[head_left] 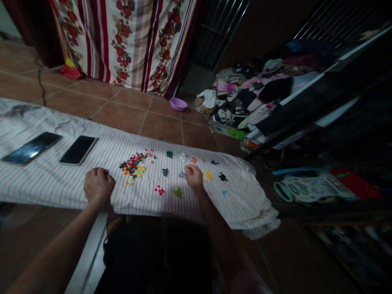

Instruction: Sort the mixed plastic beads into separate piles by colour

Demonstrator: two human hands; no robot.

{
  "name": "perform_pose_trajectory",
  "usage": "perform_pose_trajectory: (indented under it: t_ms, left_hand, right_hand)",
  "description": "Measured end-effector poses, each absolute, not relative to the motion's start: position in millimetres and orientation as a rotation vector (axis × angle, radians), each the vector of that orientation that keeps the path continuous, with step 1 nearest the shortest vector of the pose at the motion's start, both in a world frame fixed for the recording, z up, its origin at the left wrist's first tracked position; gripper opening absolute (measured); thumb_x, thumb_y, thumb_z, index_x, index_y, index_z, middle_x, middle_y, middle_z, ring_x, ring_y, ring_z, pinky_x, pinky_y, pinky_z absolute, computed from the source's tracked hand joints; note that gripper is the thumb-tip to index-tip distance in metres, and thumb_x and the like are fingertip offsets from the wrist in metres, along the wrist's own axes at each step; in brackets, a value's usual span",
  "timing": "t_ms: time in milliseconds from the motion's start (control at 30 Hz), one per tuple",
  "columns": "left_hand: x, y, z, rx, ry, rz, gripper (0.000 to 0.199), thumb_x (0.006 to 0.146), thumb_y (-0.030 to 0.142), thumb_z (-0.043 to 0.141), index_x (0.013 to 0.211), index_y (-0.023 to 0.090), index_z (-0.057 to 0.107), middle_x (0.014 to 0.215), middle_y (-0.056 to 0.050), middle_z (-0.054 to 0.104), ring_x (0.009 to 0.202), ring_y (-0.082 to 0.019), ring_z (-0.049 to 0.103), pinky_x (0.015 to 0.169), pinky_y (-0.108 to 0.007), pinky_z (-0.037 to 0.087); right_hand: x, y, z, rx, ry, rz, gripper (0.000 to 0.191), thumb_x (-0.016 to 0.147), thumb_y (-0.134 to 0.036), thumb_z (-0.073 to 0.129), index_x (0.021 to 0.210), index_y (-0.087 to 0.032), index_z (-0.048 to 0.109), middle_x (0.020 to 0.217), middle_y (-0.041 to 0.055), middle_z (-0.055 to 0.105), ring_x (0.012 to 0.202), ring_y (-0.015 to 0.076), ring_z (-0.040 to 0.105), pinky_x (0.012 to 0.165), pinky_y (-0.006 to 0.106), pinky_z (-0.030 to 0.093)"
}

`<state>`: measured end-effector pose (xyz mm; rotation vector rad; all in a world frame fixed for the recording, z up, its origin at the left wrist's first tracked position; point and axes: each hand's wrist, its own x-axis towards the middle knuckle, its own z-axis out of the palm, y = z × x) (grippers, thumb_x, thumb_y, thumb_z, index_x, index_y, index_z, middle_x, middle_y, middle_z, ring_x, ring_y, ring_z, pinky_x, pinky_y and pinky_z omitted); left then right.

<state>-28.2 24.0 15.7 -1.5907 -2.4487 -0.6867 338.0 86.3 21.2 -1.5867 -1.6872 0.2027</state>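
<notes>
Head view: multicoloured pile (134, 164) between left hand (98, 184), grip unclear, and right hand (194, 176), narrow around yellow piece (186, 167).

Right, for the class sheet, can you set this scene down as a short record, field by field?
Surface: white striped cloth
Mixed pieces: multicoloured pile, between the hands
Sorted pieces: separate single-colour clusters, including red cluster, lime-green cluster and black cluster
Left hand: resting on the cloth, left of the pile
Right hand: fingertips pinched, apparently on a small yellow piece, beside the grey cluster
Phones: left phone and right phone, on the cloth
Floor: purple basin on brown tiles
</notes>
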Motion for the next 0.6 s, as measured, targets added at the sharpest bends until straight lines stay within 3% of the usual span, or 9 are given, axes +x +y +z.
perform_pose_trajectory:
  t_ms: [300, 600]
  left_hand:
    - [-29.2, 25.6, 11.7, -1.570, -2.423, -0.682, 0.025, 0.080, 0.026, 0.042, 0.088, 0.013, 0.062, 0.091, -0.014, 0.059, 0.091, -0.026, 0.050, 0.074, -0.037, 0.040]
    - [-30.5, 25.9, 8.0, -1.568, -2.406, -0.704, 0.023, 0.080, 0.026, 0.043, 0.087, 0.014, 0.061, 0.092, -0.014, 0.059, 0.091, -0.026, 0.048, 0.074, -0.037, 0.039]
  right_hand:
    - [438.2, 87.5, 16.0, -1.963, -1.594, 0.009, 0.030, 0.074, -0.017, 0.042, 0.085, -0.016, 0.070, 0.086, 0.0090, 0.066, 0.084, 0.0211, 0.057, 0.082, 0.033, 0.043]
    - [442.9, 86.3, 18.1, -1.978, -1.581, -0.005, 0.035, 0.075, -0.021, 0.040, 0.091, -0.014, 0.070, 0.091, 0.0110, 0.069, 0.086, 0.0221, 0.059, 0.083, 0.035, 0.044]
